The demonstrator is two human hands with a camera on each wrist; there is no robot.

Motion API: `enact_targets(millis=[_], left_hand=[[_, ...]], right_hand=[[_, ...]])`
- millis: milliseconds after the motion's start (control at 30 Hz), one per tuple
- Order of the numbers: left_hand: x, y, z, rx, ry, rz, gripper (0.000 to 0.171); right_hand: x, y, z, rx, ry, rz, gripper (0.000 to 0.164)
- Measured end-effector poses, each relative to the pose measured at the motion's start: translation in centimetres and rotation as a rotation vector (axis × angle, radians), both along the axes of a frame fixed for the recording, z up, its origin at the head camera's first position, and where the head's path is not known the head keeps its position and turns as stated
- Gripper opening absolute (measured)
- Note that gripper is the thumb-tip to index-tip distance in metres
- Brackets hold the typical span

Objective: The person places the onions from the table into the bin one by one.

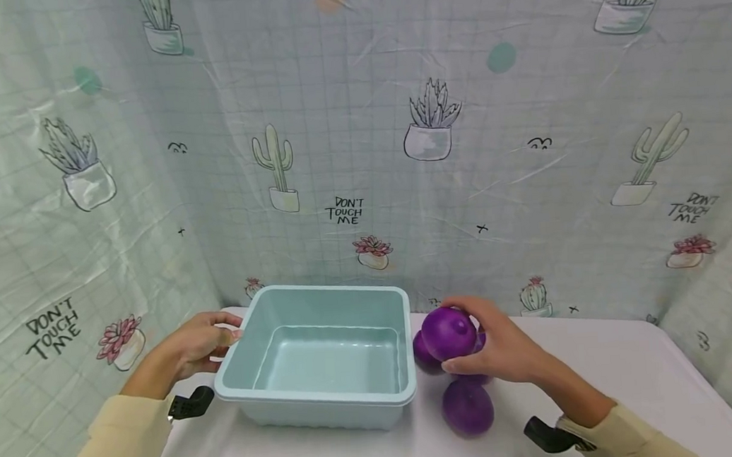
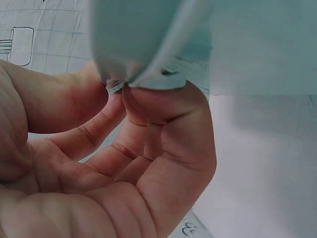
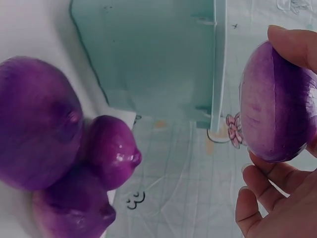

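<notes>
My left hand (image 1: 198, 345) — bent, pinches the left rim of a pale-blue tub (image 1: 318, 414). My right hand (image 1: 500, 348) — curled, grips one purple fruit (image 1: 446, 333) above three more fruits (image 1: 468, 407).

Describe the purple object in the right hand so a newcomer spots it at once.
Find the pale blue-green bin on the white table. Beside it, on the right of the head view, the right hand grips a round purple object between thumb and fingers. It alone is held up; the other purple ones rest on the table.
</notes>
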State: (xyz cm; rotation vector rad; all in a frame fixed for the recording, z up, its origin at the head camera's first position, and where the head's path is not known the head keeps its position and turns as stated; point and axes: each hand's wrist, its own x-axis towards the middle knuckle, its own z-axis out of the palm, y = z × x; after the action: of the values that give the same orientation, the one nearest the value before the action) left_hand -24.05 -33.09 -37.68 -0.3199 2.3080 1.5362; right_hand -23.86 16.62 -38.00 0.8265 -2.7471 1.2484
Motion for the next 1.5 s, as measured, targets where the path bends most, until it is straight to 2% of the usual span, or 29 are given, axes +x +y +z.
enact_targets(millis=[300,500,800,1000,1200,1500], left_hand=[[0.9,0.2,-0.3,-0.015,0.005,0.026,0.048],[1.2,0.5,-0.4,-0.001,0.015,0.034,0.046],[0.6,0.4,-0.6,-0.008,0.024,0.042,0.042],[0.3,0.2,-0.8,-0.010,0.033,0.038,0.041],[0.1,0.3,-0.4,-0.024,0.034,0.047,0.041],[0.5,0.4,-0.9,-0.030,0.040,0.051,0.040]], right_hand=[[-0.6,-2.4,0.5,0.033,0.044,0.026,0.078],[-1.1,-4.0,0.9,0.033,0.076,0.060,0.083],[-2.3,-7.4,1.4,0.077,0.059,0.061,0.088],[-3.6,-9.8,1.9,0.095,0.065,0.099,0.084],[-4.8,-11.6,2.5,0.128,0.052,0.107,0.086],[-5.9,-14.8,2.5,0.151,0.045,0.186,0.081]])
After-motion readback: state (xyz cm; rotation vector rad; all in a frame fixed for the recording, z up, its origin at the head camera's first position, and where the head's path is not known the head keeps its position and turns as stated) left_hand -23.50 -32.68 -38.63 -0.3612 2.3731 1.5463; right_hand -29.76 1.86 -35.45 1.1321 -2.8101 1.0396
